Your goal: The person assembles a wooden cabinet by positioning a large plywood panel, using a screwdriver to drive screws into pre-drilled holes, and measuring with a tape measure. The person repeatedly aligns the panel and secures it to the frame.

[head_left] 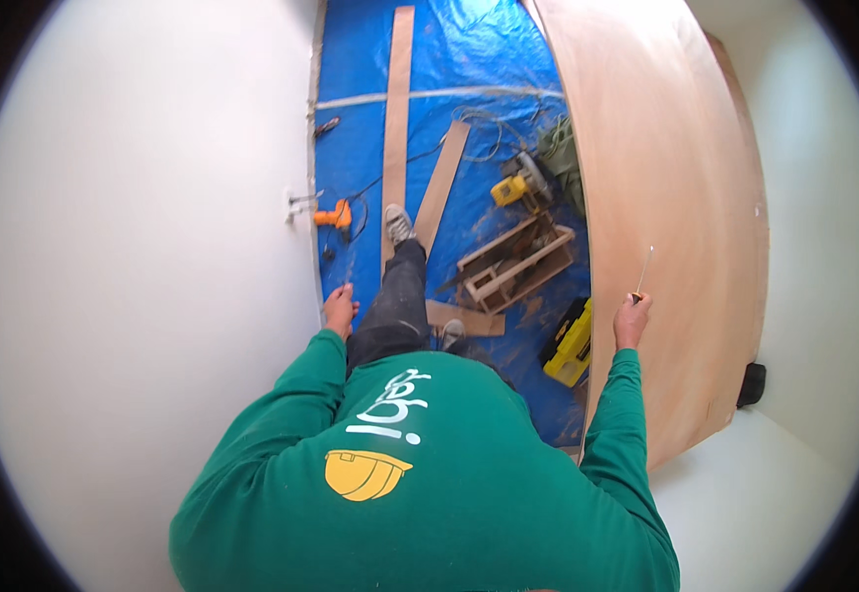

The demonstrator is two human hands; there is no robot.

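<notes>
My right hand (pixel 631 318) is wrapped round the handle of a screwdriver (pixel 647 262). Its thin metal shaft points up and away, over a large light wooden panel (pixel 666 178) on the right. Low on the left, beside the white wall, hangs my left hand (pixel 340 309) with its fingers curled in. Whatever those fingers may hold cannot be made out.
Blue sheeting (pixel 351 158) covers the floor. On it lie a long plank (pixel 398 118) under my foot, a shorter plank (pixel 442 187), an orange drill (pixel 334 215), a yellow circular saw (pixel 516 187), a wooden tool tote (pixel 518 271) and a yellow-black toolbox (pixel 570 345).
</notes>
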